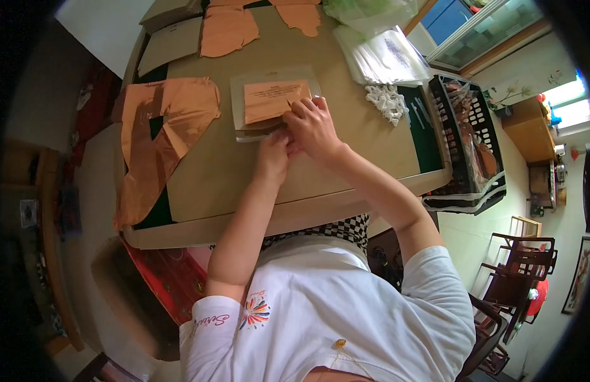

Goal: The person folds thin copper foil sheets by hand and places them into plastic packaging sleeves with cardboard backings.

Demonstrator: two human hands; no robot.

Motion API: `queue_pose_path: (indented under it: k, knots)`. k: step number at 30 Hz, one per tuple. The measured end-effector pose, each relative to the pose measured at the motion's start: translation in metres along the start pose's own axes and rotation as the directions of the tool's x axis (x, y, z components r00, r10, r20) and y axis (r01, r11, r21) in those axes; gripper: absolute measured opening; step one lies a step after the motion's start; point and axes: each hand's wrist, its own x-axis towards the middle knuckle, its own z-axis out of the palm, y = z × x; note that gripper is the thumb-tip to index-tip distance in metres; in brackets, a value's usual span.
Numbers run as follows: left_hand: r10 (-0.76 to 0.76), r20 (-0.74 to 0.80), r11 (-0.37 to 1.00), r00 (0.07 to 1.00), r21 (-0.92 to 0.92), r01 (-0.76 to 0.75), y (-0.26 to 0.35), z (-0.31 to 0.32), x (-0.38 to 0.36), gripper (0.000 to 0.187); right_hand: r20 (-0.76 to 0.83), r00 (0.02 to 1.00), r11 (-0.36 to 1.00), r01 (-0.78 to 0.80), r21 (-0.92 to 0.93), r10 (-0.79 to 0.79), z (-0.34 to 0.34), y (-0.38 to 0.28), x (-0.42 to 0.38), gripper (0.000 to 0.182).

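Note:
A clear plastic bag [239, 105] lies flat on the table, with a folded orange-tan piece of hosiery [260, 108] in or on it. Small print shows on the folded piece, too fine to read. My right hand [312, 127] is closed at the bag's lower right corner, fingers curled over its edge. Close beside it, my left hand [274, 154] pinches at the bag's near edge. The fingertips of both hands are partly hidden. Left of the bag, an orange-tan pair of tights [170, 121] is spread out with its leg hanging toward the table's near edge.
More orange-tan hosiery [226, 30] and grey-brown card sheets [170, 48] lie at the far left. A stack of clear bags [384, 57] is at the far right, near a white bunched item [387, 104]. A black crate [467, 140] stands beyond the table's right edge.

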Motion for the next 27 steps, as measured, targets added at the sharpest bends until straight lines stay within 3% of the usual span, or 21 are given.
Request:
queue_pose_path:
  k: [1, 4, 5, 7, 8, 10, 11, 15, 17, 20, 21, 23, 27]
  knots:
    - [0.004, -0.006, 1.0, 1.0, 0.001, -0.004, 0.001, 0.002, -0.007, 0.028, 0.003, 1.0, 1.0, -0.013, -0.016, 0.013, 0.0, -0.001, 0.001, 0.015]
    - [-0.178, 0.103, 0.978, 0.979, 0.13, 0.164, 0.004, -0.012, -0.03, 0.025, -0.064, 0.998, 1.0, 0.03, 0.0, -0.03, 0.008, 0.001, -0.011, 0.018]
    - [-0.056, 0.101, 0.907, 0.993, 0.421, 0.009, 0.009, -0.009, -0.044, 0.022, -0.042, 0.999, 1.0, 0.027, 0.011, -0.027, 0.004, 0.0, -0.012, 0.018]
    - [0.148, 0.196, 0.476, 0.969, 0.845, -0.244, 0.016, -0.003, -0.076, 0.016, 0.014, 1.0, 0.999, 0.014, 0.039, -0.015, -0.008, -0.006, -0.021, 0.017]
    - [0.322, 0.303, 0.355, 0.897, 0.84, -0.411, 0.011, -0.007, -0.079, 0.012, 0.038, 0.999, 0.997, -0.006, 0.077, 0.003, -0.009, -0.01, -0.029, 0.015]
    - [0.588, 0.519, 0.024, 0.621, 0.756, -0.655, 0.002, -0.013, -0.08, 0.004, 0.081, 0.996, 0.988, -0.043, 0.146, 0.031, -0.01, -0.012, -0.041, 0.012]
    - [0.616, 0.543, -0.063, 0.571, 0.756, -0.651, 0.002, -0.017, -0.08, 0.011, 0.052, 0.996, 0.983, -0.085, 0.161, 0.078, -0.015, -0.012, -0.047, 0.009]
    - [0.644, 0.522, -0.109, 0.559, 0.786, -0.608, 0.01, -0.033, -0.062, 0.019, -0.04, 0.94, 0.936, -0.332, 0.115, 0.339, -0.039, 0.033, -0.08, 0.007]
    - [0.632, 0.54, -0.181, 0.556, 0.801, -0.571, 0.025, -0.033, -0.049, 0.029, -0.107, 0.813, 0.814, -0.548, 0.195, 0.573, -0.045, 0.073, -0.097, 0.007]
    - [0.533, 0.632, -0.325, 0.563, 0.767, -0.553, 0.04, -0.031, -0.031, 0.045, -0.187, 0.758, 0.778, -0.625, 0.065, 0.625, -0.063, 0.106, -0.105, 0.01]
    - [0.426, 0.658, -0.377, 0.62, 0.753, -0.54, 0.041, -0.033, -0.021, 0.053, -0.21, 0.757, 0.779, -0.626, 0.037, 0.619, -0.065, 0.115, -0.103, 0.011]
    - [0.399, 0.647, -0.377, 0.65, 0.762, -0.527, 0.034, -0.036, -0.01, 0.053, -0.242, 0.74, 0.764, -0.645, 0.008, 0.628, -0.065, 0.129, -0.096, 0.012]
    - [0.406, 0.625, -0.363, 0.667, 0.78, -0.51, 0.028, -0.037, -0.005, 0.051, -0.155, 0.813, 0.82, -0.571, -0.026, 0.561, -0.055, 0.148, -0.091, 0.011]
